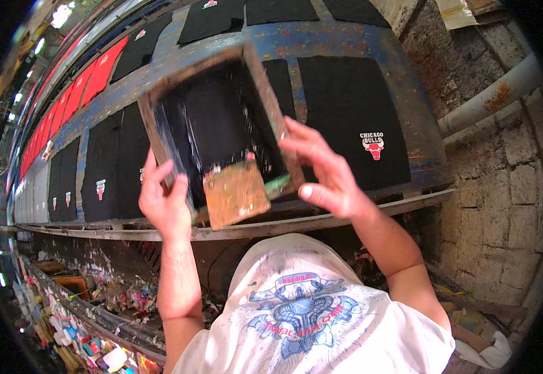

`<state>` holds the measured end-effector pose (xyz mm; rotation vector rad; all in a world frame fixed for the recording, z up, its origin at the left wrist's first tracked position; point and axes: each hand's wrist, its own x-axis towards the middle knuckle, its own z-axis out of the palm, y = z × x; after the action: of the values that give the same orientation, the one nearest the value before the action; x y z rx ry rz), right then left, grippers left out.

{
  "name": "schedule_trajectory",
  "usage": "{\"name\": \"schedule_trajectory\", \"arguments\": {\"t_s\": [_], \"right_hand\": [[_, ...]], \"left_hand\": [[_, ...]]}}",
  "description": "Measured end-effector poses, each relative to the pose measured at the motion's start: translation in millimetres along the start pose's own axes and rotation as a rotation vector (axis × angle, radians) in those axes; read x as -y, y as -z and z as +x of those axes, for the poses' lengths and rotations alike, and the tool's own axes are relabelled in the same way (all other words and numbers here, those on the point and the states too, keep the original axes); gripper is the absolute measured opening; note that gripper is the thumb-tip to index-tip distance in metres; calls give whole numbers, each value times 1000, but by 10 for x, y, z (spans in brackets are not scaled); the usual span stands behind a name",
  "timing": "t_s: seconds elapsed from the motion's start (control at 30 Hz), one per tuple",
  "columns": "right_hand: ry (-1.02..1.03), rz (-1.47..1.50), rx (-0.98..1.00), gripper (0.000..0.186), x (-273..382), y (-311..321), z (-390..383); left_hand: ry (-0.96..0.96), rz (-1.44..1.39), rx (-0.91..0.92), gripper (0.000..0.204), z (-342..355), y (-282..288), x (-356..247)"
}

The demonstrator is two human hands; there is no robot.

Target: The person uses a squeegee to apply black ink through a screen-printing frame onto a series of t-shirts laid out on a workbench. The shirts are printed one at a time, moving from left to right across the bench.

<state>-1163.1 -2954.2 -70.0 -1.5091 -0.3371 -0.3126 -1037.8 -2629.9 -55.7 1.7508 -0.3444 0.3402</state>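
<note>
- Got the wooden screen-printing frame (pixel 265 87) between my hands, tilted over the near side of the print table (pixel 284 37), black fabric panels (pixel 355 106) around it.
- Frame's probably stiff and moderately heavy; the wet-looking black ink inside would be slippery, mesh likely fragile. I'd stick to the outer side rails.
- Wooden squeegee block (pixel 237 196) leans at the near end, might slide.
- Left hand (pixel 162 199): curled round the left rail, gripping.
- Right hand (pixel 327 171): half spread, fingers at the right rail, thumb apart; can't tell if it's gripping.
</note>
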Motion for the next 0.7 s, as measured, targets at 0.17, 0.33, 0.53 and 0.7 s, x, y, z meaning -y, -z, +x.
{"name": "schedule_trajectory", "arguments": {"t_s": [0.17,0.33,0.53,0.7], "right_hand": [[-41,90,-184,83,-48,145,354],[-156,-24,-230,78,-393,-102,-107],[-400,31,-324,73,-683,-507,-863],[-465,-106,-343,72,-778,-576,-1004]], "left_hand": [[-37,-113,39,38,573,-366,8],[82,-70,96,32,157,-409,510],[220,-131,175,24,-629,-275,1085],[278,-186,203,24,-728,-257,1275]]}}
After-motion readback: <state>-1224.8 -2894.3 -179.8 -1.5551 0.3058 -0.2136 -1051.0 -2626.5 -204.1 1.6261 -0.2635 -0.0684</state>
